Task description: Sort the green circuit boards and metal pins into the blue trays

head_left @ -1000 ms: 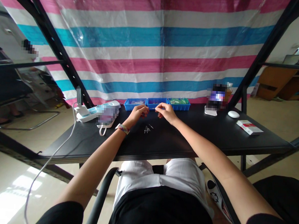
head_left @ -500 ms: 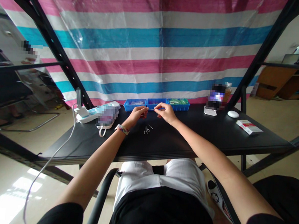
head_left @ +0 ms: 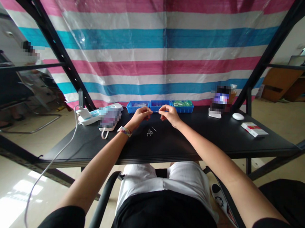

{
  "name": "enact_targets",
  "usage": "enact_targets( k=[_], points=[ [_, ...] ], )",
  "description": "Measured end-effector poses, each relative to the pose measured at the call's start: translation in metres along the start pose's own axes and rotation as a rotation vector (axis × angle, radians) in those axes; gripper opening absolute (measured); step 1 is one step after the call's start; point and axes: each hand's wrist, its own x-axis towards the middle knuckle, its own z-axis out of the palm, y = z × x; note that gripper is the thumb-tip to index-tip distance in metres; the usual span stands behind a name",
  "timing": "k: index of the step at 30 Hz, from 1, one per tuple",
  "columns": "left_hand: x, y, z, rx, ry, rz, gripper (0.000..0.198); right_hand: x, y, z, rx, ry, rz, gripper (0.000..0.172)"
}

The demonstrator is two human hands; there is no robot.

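Observation:
My left hand [head_left: 143, 114] and my right hand [head_left: 168, 115] are raised over the black table, just in front of the blue bins. Between their pinched fingertips runs a small thin pale piece [head_left: 155, 111], held at one end by each hand; its details are too small to tell. Below my hands, several small slim pieces [head_left: 150, 131] lie in a loose pile on the table. The left blue bin [head_left: 131, 109] holds clear items, the middle bin [head_left: 155, 103] is partly hidden by my hands, and the right bin [head_left: 185, 109] contains green items.
A white power strip [head_left: 90, 117] with a cable and a blurred device [head_left: 110, 117] lie at the left of the black table [head_left: 155, 152]. On the right are a phone stand [head_left: 215, 113], a white mouse [head_left: 238, 116] and a small box [head_left: 254, 130]. A person sits far left.
Both hands stay almost where they were, with their fingertips shifted very slightly to the right along with the thin piece. The pile on the table is unchanged.

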Motion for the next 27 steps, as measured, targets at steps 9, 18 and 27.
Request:
enact_targets(
  k=[9, 18, 27],
  points=[
    [0.0, -0.001, 0.001, 0.028, -0.002, 0.034, 0.036, -0.003, -0.002, 0.001, 0.041, -0.014, 0.035, 0.016],
    [0.001, -0.001, 0.0, -0.016, 0.011, 0.016, 0.029, -0.001, -0.001, 0.001, 0.0, 0.001, -0.005, 0.015],
    [0.001, -0.002, -0.003, -0.073, 0.047, -0.015, 0.028, 0.033, 0.002, -0.014, -0.289, 0.369, -0.214, 0.008]
  ],
)
